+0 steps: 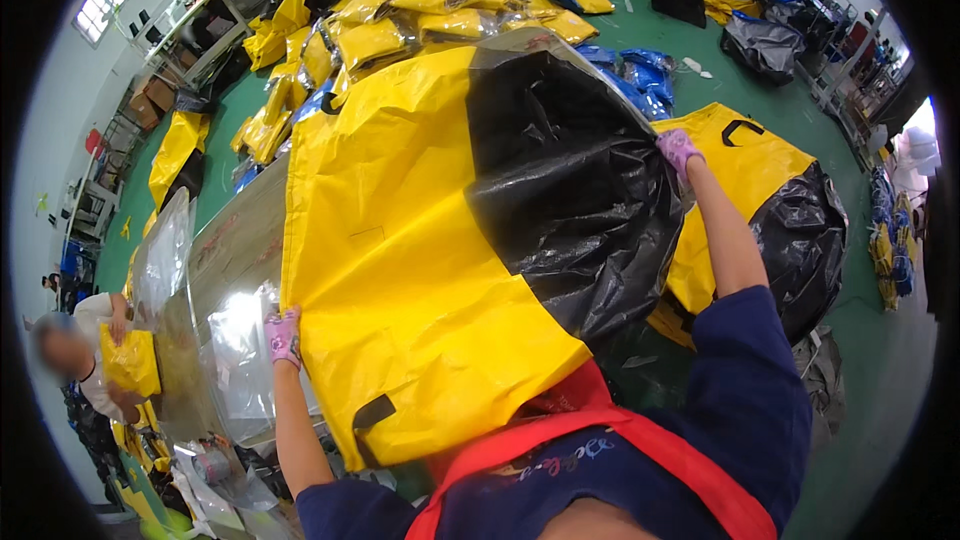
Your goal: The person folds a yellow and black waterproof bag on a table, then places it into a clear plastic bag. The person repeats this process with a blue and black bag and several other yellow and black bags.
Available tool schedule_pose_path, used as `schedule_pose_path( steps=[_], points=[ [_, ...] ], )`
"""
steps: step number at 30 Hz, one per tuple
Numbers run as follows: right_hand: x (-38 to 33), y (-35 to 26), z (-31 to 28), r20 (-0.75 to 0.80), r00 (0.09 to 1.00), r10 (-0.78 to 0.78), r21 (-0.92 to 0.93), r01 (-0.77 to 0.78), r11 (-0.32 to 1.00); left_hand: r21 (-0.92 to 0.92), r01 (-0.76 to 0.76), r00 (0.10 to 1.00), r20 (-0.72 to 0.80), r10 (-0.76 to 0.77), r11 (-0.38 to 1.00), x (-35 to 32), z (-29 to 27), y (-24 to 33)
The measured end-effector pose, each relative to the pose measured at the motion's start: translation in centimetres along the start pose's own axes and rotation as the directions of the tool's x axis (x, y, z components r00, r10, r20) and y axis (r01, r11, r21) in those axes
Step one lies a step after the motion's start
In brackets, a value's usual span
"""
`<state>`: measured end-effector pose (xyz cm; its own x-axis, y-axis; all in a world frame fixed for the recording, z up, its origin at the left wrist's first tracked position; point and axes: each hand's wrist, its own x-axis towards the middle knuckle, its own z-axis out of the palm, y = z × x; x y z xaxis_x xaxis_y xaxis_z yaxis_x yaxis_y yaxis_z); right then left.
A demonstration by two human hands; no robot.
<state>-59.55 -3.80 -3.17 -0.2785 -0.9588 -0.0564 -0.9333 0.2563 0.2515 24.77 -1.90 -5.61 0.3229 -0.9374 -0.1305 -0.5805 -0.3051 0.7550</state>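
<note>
Both hands grip the yellow-and-black bag (430,240) across the steel table (230,250), my left hand (284,337) clenching its near edge, my right hand (678,150) its far edge, keeping it taut.

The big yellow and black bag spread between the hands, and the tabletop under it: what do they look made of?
The yellow and black bag looks like coated fabric or plastic sheeting: the black part shines and crinkles, while the yellow is smoother with soft creases. The left hand and right hand grip its edges. The tabletop looks like polished metal, judging by its mirror-like glare, though I cannot be sure.
</note>
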Motion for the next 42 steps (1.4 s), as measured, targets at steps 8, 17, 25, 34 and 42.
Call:
schedule_pose_path(
  steps=[8,17,25,34,42],
  points=[
    [-12.3,-10.1,-9.2,-0.335,0.743,-0.58,-0.082,0.59,0.803,0.138,-0.117,0.993,0.036,0.113,0.984,0.8,0.1,0.6],
    [-1.5,-7.1,-6.7,-0.545,0.822,0.165,0.496,0.158,0.854,0.463,-0.09,0.992,-0.038,0.121,0.882,0.6,1.0,2.0],
    [2.6,-5.5,-13.7,-0.049,0.994,-0.095,0.215,0.103,0.971,0.837,-0.31,0.755,-0.07,0.652,0.45,-3.1,3.9,7.6],
    [15.0,-30.8,-19.7,0.171,0.892,-0.418,0.309,0.355,0.882,-0.272,-0.921,-0.054,0.798,0.6,0.279,-19.3,19.4,22.0],
    [22.9,-36.6,-11.8,-0.486,0.767,-0.418,0.109,0.528,0.842,-0.519,-0.808,-0.306,0.775,0.554,0.28,-22.6,21.8,17.4]
  ],
)
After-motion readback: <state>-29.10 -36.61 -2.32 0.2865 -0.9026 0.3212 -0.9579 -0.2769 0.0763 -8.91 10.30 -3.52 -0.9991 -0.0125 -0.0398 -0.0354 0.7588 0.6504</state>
